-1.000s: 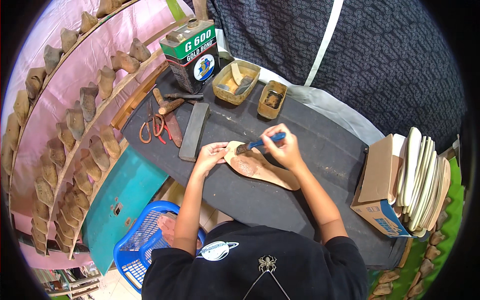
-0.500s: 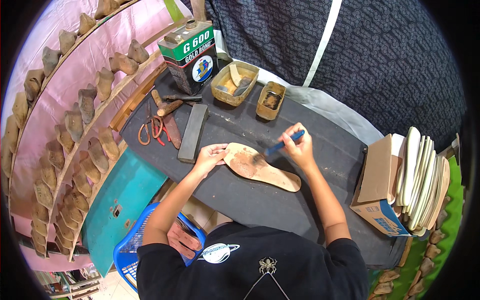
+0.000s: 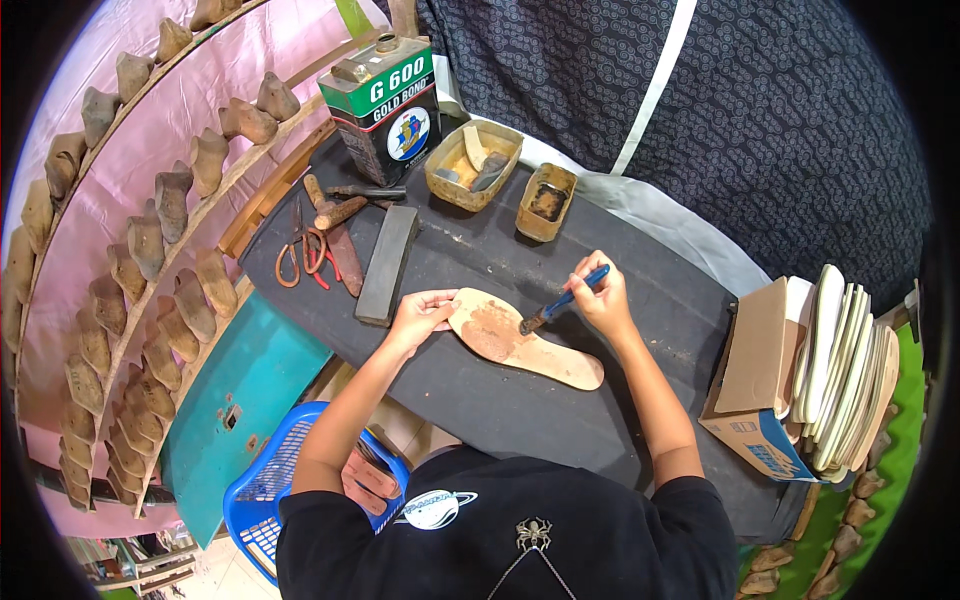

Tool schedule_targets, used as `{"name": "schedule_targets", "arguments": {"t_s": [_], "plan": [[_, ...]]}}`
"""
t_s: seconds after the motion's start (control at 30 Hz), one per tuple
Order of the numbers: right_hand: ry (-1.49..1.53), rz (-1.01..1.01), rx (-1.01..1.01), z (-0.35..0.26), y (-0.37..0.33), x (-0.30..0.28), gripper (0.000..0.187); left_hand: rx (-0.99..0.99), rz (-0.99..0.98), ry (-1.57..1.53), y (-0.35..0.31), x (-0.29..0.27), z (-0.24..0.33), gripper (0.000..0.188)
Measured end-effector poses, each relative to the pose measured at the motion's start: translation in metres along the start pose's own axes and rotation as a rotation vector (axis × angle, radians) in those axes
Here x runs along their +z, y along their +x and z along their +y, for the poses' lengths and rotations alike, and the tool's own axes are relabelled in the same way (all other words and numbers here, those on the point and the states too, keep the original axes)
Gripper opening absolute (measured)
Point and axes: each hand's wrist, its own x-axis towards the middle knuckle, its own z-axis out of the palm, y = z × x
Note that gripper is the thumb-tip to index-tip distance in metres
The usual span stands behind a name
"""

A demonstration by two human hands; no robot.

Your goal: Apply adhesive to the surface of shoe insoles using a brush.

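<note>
The sole (image 3: 560,362) lies on the dark-covered worktable (image 3: 670,400), directly ahead of the person; its long axis runs from the broad end at left to the narrow end at right, the narrow end being slightly nearer the body; a darker patch covers the middle of its broad part; the left hand (image 3: 422,318) is the nearer of the two, its fingers and thumb pinching the sole's broad end at the left edge; the right hand (image 3: 603,298) is apart from the sole, beyond the far edge of its narrow half, and is closed around the blue handle of a brush (image 3: 562,302); the brush slants down and leftward, its working end at the sole's far edge where the broad part narrows; contact there cannot be told for certain; a grey block (image 3: 388,265) lies left of the sole and farther off; beyond the sole's far edge stands a small container (image 3: 546,203); farther beyond, to its left, stands a larger tray (image 3: 458,192); the green-topped metal can (image 3: 365,130) stands farthest, beyond the sole and leftward.
</note>
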Motion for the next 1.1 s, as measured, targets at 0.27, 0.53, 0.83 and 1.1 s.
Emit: {"name": "schedule_targets", "arguments": {"t_s": [0.27, 0.53, 0.83, 1.1], "plan": [[0.183, 0.077, 0.014, -0.005, 0.021, 0.035, 0.017, 0.012, 0.009, -0.014, 0.001, 0.002, 0.000, 0.029], [0.124, 0.093, -0.054, 0.017, 0.011, 0.021, 0.013, 0.015, 0.047, 0.001, 0.000, 0.003, -0.001, 0.028], [0.017, 0.032, 0.010, 0.003, 0.018, 0.001, 0.013, 0.053, 0.074, 0.012, -0.003, 0.006, 0.000, 0.029], [0.089, 0.086, -0.008, 0.013, 0.025, 0.047, 0.015, 0.061, 0.049, 0.023, -0.003, 0.007, 0.001, 0.028]]}}
